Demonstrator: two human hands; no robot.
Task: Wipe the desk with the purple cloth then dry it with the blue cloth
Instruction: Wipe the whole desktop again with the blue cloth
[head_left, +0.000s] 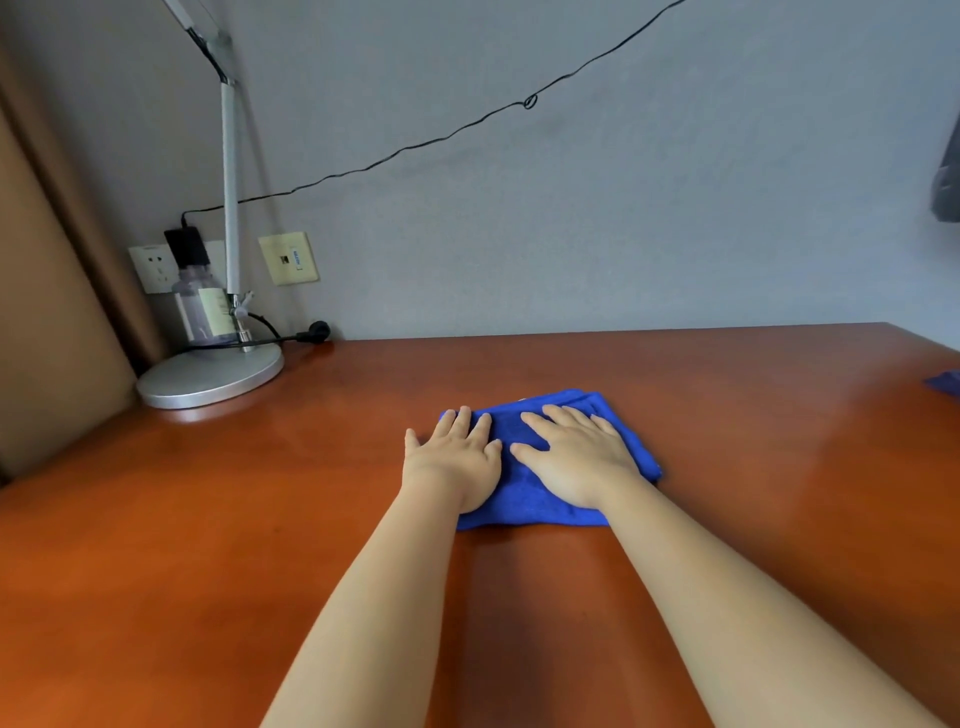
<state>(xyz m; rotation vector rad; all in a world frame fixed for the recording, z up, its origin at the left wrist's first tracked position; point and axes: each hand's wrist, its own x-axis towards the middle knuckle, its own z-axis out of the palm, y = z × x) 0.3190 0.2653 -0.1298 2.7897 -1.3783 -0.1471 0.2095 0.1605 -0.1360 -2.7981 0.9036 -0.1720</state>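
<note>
**Both hands flat on the blue cloth**

The blue cloth (535, 488) lies folded near the middle of the reddish-brown bench (208, 519). The left hand (452, 462) presses its left part, fingers straight and slightly spread, thumb out over the wood. The right hand (576, 457) lies flat on its right part, fingers likewise extended and a little apart. A silver lamp base (210, 376) stands at the far left corner, a clear bottle (200, 306) behind it. A dark bluish-purple scrap (945, 383) shows at the right edge.
</note>
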